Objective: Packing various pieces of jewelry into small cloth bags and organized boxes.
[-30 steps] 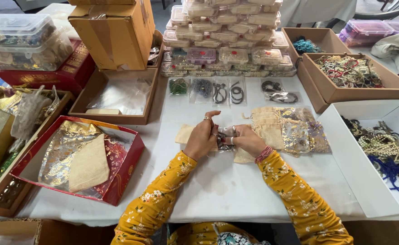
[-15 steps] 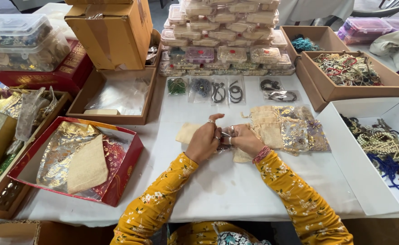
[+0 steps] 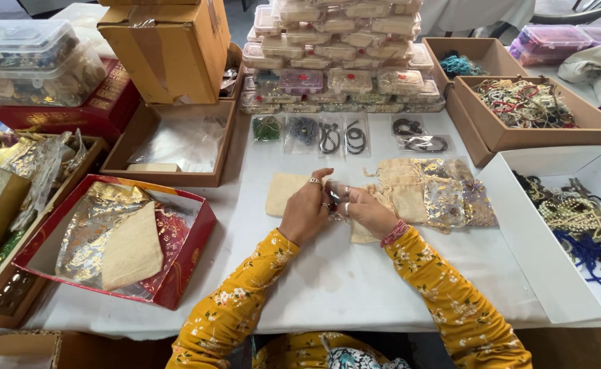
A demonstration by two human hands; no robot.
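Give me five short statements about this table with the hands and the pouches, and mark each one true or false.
1. Both hands meet over the white table, the left hand and right hand pinching a small clear packet between them. True.
2. The red box at the left is filled with beads. False: it holds a beige pouch and shiny gold pouches.
3. A pile of gold and beige pouches lies just right of the hands. True.
4. The stack of clear plastic containers stands at the near edge of the table. False: it is at the far side, beyond the hands.
5. The white tray at the right holds bead necklaces. True.
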